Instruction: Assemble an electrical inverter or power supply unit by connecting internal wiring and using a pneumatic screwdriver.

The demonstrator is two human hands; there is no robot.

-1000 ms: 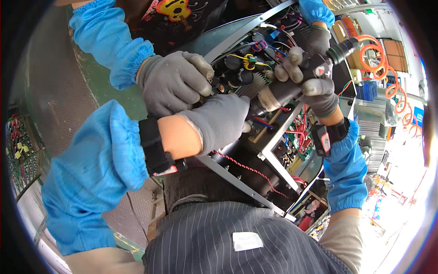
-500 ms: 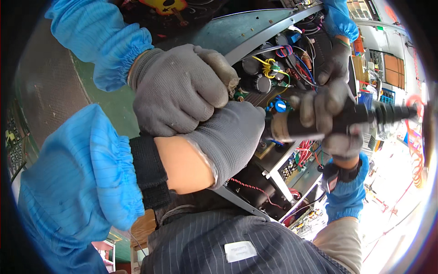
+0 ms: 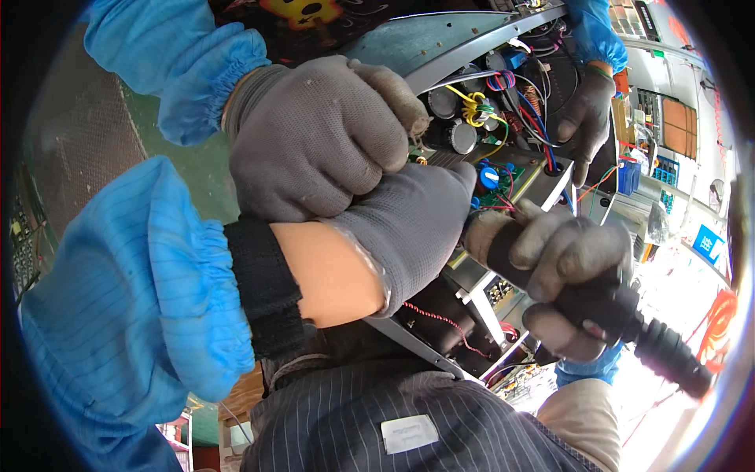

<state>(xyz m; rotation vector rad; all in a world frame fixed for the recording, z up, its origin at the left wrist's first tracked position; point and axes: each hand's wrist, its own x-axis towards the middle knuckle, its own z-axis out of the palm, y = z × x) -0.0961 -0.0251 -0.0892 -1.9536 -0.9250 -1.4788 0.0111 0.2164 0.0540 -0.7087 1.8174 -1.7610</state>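
Note:
My left hand, in a grey glove with a blue sleeve behind it, lies closed over the near edge of an open metal electronics chassis. What its fingers pinch is hidden. My right hand grips a black power screwdriver, whose front end points toward my left hand at the circuit board. A co-worker's gloved hand rests fisted just above my left hand, touching it. Their other hand holds the chassis's far right side among the wires.
Capacitors, coils and coloured wires fill the chassis. A green surface lies to the left. Shelves and blue bins stand at the right. An orange coiled hose hangs at the right rim. My striped garment is below.
The view has closed in on the hands. My right hand and the screwdriver have shifted down and right in the frame. My left hand and the co-worker's fist stay together at the chassis edge.

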